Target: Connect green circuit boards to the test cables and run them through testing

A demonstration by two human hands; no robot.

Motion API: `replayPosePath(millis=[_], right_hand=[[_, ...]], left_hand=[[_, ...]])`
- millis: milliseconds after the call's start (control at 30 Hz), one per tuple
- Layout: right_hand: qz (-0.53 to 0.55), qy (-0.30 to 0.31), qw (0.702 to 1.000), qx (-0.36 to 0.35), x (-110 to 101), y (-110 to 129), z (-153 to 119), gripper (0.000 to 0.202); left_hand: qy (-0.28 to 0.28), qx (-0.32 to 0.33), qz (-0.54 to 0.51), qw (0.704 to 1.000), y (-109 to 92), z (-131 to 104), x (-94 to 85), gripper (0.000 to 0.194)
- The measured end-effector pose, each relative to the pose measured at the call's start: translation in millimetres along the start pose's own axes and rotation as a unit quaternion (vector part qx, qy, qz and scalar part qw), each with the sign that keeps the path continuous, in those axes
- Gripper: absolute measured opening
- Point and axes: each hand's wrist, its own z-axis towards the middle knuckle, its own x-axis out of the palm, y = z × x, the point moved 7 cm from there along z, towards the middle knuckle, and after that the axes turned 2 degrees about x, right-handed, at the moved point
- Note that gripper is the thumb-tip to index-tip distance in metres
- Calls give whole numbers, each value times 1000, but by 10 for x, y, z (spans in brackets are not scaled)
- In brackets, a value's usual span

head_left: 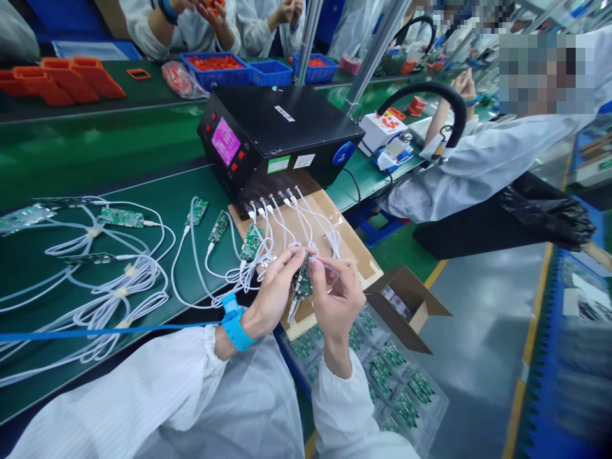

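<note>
A small green circuit board (pixel 302 285) hangs between my two hands over the cardboard sheet. My left hand (pixel 273 292), with a blue wrist strap (pixel 236 326) at its wrist, is closed on the board's upper left edge. My right hand (pixel 337 290) pinches at the board's top end, where a white cable seems to meet it; the exact contact is hidden by the fingers. At the board's lower end a white cable plug (pixel 291 312) shows. Close by on the left lies another green board (pixel 251 242) with a white cable attached.
White cables run from a black tester box (pixel 287 121) with a pink screen. Bundled cables (pixel 119 287) and several boards spread over the green bench (pixel 157 182). Below right are a clear tray (pixel 430 424) of boards and an open carton (pixel 406 303). A co-worker's sleeve (pixel 459 172) is at right.
</note>
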Motion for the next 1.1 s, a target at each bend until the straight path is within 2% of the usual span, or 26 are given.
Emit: replayPosePath(millis=[200,367,533,667,800,967,1100], right_hand=[[15,11,1000,7,-2,-2,22,9],[61,27,998,17,6,-16,21,10],[145,88,984,54,42,-33,82,9],[170,129,974,69,41,-41,116,7],[144,123,980,67,3,-46,124,8],[182,137,972,57,9,12,153,6],[149,123,979,63,-19,14,188,9]], left_hand=[[11,-20,-46,999,-66,-10,63,32],[32,-62,-93,993,-66,-21,75,26],[54,-73,-108,990,-78,-21,60,27],[59,-81,-103,990,-82,-27,55,33],[55,-94,-94,990,-85,-47,56,38],[76,-112,-76,988,-104,-59,84,46],[86,-85,-43,992,-173,-21,106,47]])
